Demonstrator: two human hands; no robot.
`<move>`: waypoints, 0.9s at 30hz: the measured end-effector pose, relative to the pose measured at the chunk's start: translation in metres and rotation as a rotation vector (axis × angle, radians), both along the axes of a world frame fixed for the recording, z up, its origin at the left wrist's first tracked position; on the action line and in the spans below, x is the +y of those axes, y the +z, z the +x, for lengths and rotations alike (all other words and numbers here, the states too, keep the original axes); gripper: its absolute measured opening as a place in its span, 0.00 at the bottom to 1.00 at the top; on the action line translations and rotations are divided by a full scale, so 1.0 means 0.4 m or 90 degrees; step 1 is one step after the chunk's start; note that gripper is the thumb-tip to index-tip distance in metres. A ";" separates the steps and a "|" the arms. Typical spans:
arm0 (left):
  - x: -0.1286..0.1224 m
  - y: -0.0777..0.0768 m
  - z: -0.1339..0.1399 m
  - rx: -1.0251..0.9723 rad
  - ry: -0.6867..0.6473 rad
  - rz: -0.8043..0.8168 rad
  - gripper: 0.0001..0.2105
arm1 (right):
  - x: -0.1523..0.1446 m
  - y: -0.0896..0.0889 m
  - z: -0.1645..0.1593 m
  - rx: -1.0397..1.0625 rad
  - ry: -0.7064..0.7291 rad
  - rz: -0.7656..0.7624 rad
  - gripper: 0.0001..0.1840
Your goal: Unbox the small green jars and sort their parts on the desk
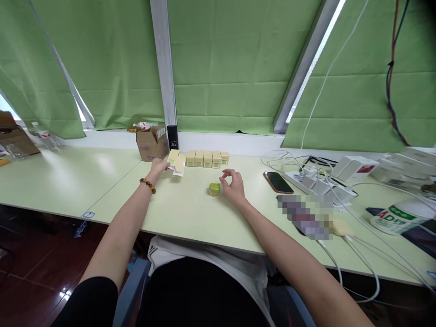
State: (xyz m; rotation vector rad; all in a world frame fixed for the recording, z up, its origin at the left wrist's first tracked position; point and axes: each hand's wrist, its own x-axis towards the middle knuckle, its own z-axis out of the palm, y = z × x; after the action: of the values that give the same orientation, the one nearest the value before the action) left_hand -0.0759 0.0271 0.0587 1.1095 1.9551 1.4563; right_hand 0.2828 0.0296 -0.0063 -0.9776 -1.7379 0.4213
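My left hand (160,166) grips the edge of a small cream-yellow carton (180,167), which is tilted with its flaps unfolded and white inside showing. On the tabletop in front of me stands a small jar (214,189) with a yellow-green lid and clear base. Just right of the jar is my right hand (234,185), its fingers curved and apart, holding nothing. A row of several small cream cartons (203,160) with green labels stands at the back, right of my left hand.
A brown cardboard box (152,144) and a black cylinder (172,137) stand at the back. To the right lie a phone (278,182), a power strip (311,182) with tangled white cables, white boxes (354,168) and a white bottle (403,217). The table's front edge runs before my lap.
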 end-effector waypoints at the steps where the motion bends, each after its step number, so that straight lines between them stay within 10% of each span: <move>1: 0.003 -0.009 -0.014 0.014 0.018 -0.024 0.11 | 0.002 -0.003 0.000 -0.008 0.001 -0.005 0.13; 13: 0.047 -0.102 -0.030 0.085 0.049 -0.135 0.05 | 0.031 -0.027 0.010 -0.069 -0.016 -0.046 0.14; 22: 0.002 -0.048 -0.007 0.267 0.072 -0.127 0.13 | 0.057 -0.046 0.017 -0.040 -0.002 -0.153 0.19; 27: -0.027 -0.015 0.106 0.497 -0.013 0.078 0.16 | 0.075 -0.049 0.019 -0.008 0.017 -0.203 0.21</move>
State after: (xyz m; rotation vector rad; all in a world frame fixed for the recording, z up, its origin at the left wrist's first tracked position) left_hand -0.0335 0.0164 0.0526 1.9633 2.3377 1.2395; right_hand 0.2904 0.0595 -0.0260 -1.1840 -1.7285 0.7276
